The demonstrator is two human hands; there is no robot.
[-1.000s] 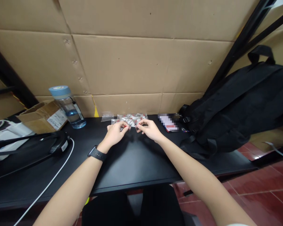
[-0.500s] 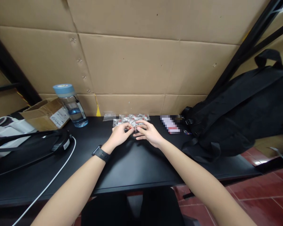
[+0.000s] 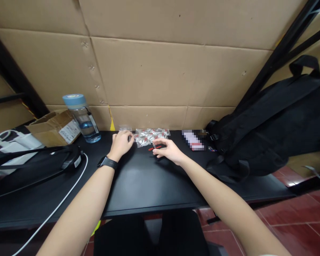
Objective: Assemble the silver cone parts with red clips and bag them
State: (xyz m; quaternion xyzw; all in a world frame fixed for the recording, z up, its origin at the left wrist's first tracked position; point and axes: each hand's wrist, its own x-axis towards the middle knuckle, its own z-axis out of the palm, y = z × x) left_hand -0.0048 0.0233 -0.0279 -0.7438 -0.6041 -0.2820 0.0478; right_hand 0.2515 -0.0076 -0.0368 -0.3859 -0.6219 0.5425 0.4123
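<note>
A pile of small clear packets with red and silver parts [image 3: 151, 135] lies at the back of the black table [image 3: 149, 181]. My right hand [image 3: 168, 150] rests just in front of the pile, its fingers pinched on a small red part [image 3: 152, 148] on the table top. My left hand [image 3: 121, 142], with a black watch on the wrist, sits left of the pile with its fingers curled. It is right beside a single clear packet [image 3: 124, 128]. What its fingers hold, if anything, is hidden.
A water bottle [image 3: 81, 117] and an open cardboard box [image 3: 53, 125] stand at the back left. A flat black bag [image 3: 29, 166] and a white cable [image 3: 59, 203] lie on the left. A black backpack [image 3: 272, 124] fills the right side. Cardboard sheets form the wall behind.
My hands were together at the pile. Now my left hand has moved left toward the single clear packet, and my right hand has stayed, holding a red part on the table.
</note>
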